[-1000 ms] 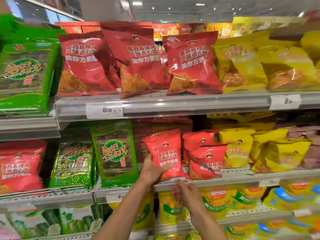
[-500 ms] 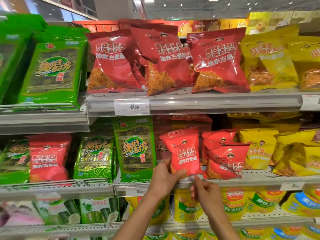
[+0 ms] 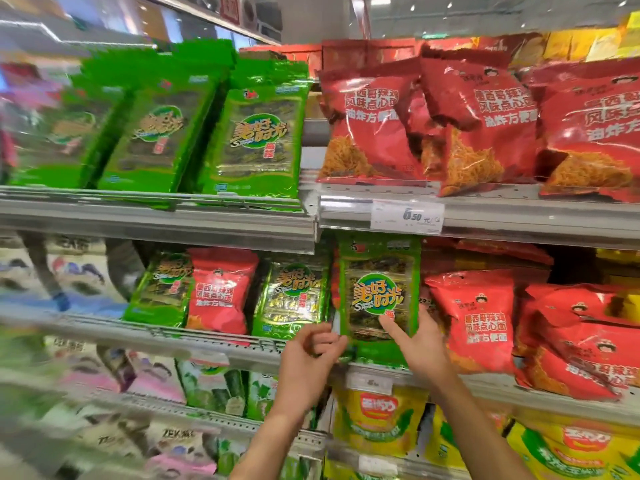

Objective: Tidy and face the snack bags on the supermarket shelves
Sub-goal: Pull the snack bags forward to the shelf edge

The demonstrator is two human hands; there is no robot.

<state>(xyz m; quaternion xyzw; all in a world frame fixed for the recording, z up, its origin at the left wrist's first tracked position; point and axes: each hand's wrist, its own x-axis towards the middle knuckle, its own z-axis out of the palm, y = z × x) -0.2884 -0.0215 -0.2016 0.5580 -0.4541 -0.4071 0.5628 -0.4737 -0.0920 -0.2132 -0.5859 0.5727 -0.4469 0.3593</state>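
The green seaweed pack [image 3: 379,292] stood upright on the middle shelf [image 3: 519,389], face out, between another green seaweed pack [image 3: 291,299] and a red noodle-snack bag [image 3: 481,320]. One stray red bag [image 3: 220,296] sat among the green packs further left. Big red bags [image 3: 367,129] leaned messily on the shelf above.

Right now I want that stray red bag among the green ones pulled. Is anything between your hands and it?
Yes. A green seaweed bag stands between the left hand and the stray red bag. Both hands, the right hand too, are on another green bag.
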